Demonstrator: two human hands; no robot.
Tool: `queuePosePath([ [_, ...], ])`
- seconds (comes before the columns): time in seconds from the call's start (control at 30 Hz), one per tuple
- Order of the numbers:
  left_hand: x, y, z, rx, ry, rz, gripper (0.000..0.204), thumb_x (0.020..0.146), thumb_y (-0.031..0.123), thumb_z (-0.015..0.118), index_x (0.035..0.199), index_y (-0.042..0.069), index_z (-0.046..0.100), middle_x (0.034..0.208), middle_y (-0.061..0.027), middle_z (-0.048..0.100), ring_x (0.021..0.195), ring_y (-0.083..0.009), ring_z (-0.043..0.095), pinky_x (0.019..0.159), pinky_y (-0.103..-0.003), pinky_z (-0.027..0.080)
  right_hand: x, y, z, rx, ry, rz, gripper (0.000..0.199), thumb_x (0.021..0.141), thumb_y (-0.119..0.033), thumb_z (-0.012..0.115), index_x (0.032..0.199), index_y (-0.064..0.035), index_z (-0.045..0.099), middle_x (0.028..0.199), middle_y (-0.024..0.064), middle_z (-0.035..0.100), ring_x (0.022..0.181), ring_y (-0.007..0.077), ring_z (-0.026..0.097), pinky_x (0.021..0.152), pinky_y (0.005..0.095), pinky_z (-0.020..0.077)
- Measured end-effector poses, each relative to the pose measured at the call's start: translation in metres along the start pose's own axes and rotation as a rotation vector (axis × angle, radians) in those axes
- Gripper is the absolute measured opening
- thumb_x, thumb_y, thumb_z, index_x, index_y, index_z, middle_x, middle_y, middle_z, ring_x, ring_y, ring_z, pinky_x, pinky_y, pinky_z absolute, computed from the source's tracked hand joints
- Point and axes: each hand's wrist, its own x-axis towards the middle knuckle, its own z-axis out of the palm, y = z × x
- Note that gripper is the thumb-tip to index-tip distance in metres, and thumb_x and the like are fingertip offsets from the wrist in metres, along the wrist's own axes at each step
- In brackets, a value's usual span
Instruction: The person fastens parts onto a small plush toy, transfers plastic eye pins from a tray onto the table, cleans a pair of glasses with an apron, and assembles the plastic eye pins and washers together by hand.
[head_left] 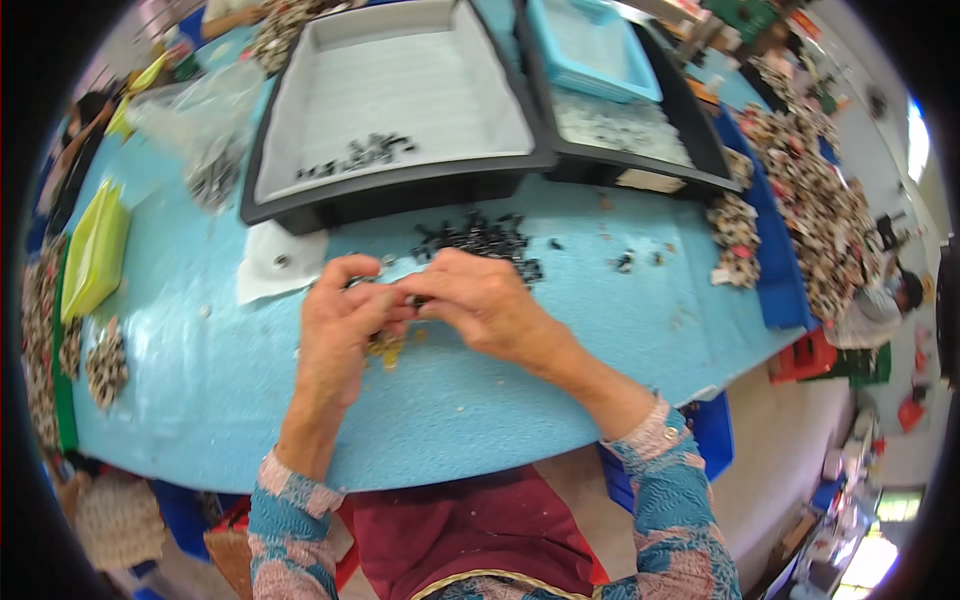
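Observation:
My left hand (345, 315) and my right hand (480, 300) meet fingertip to fingertip over the light blue table (200, 370). Between the fingers I pinch a tiny dark part (412, 300); its shape is too small to tell. Under the left hand lies a small heap of yellowish parts (385, 348). Just beyond the hands sits a loose pile of small black parts (480, 240) on the table.
A black tray with a grey liner (300, 120) holds a few black parts at the back. A second black tray (700, 150) carries a light blue bin (590, 50). White paper (270, 265), a clear bag (205, 120), a yellow-green bag (95, 250), heaps of mixed parts (810, 190) right.

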Motion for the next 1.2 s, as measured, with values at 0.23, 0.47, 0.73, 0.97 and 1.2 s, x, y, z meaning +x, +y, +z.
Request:
queuePosePath([
  [0.23,0.005,0.006,0.001,0.106,0.067,0.188,0.035,0.083,0.005,0.062,0.113,0.000,0.044,0.083,-0.0099,0.064,0.067,-0.0146,0.064,0.058,-0.021,0.047,-0.002,0.004,-0.012,0.100,0.038,-0.060,0.015,0.080,-0.003,0.060,0.095,-0.0024,0.062,0.083,0.0076,0.060,0.074,0.0200,0.060,0.063,0.0290,0.0482],
  [0.47,0.005,0.012,-0.011,0.091,0.184,0.349,0.029,0.084,0.009,0.063,0.108,0.001,0.049,0.077,-0.0052,0.063,0.064,-0.0120,0.061,0.058,-0.021,0.044,-0.002,-0.007,-0.010,0.423,-0.127,0.390,0.009,0.088,-0.004,0.052,0.095,0.0008,0.053,0.072,0.0058,0.060,0.061,0.0111,0.057,0.056,0.0250,0.0484],
  [0.73,0.008,0.008,-0.010,0.121,0.219,0.419,0.022,0.084,0.005,0.060,0.104,0.001,0.051,0.076,-0.0053,0.063,0.064,-0.0105,0.061,0.057,-0.020,0.044,-0.006,-0.008,-0.020,0.286,0.034,0.454,0.007,0.085,-0.005,0.054,0.091,-0.0026,0.058,0.068,0.0030,0.060,0.057,0.0052,0.052,0.051,0.0198,0.0449],
  [0.97,0.009,0.016,-0.009,0.216,0.360,0.515,0.019,0.083,0.000,0.061,0.099,0.000,0.054,0.077,-0.0054,0.062,0.065,-0.0088,0.060,0.060,-0.021,0.047,-0.056,0.006,-0.133,-0.728,-0.126,0.529,0.011,0.082,-0.007,0.057,0.090,-0.0035,0.063,0.068,0.0128,0.063,0.059,0.0207,0.063,0.059,0.0306,0.0500],
  [1.2,0.011,0.009,-0.013,0.416,0.400,0.594,0.016,0.079,0.002,0.066,0.093,0.003,0.058,0.077,-0.0020,0.062,0.068,-0.0064,0.057,0.063,-0.020,0.046,-0.055,0.024,-0.115,-0.932,-0.032,0.356,0.013,0.076,-0.008,0.065,0.089,-0.0054,0.064,0.074,0.0114,0.062,0.068,0.0283,0.062,0.066,0.0375,0.0479],
])
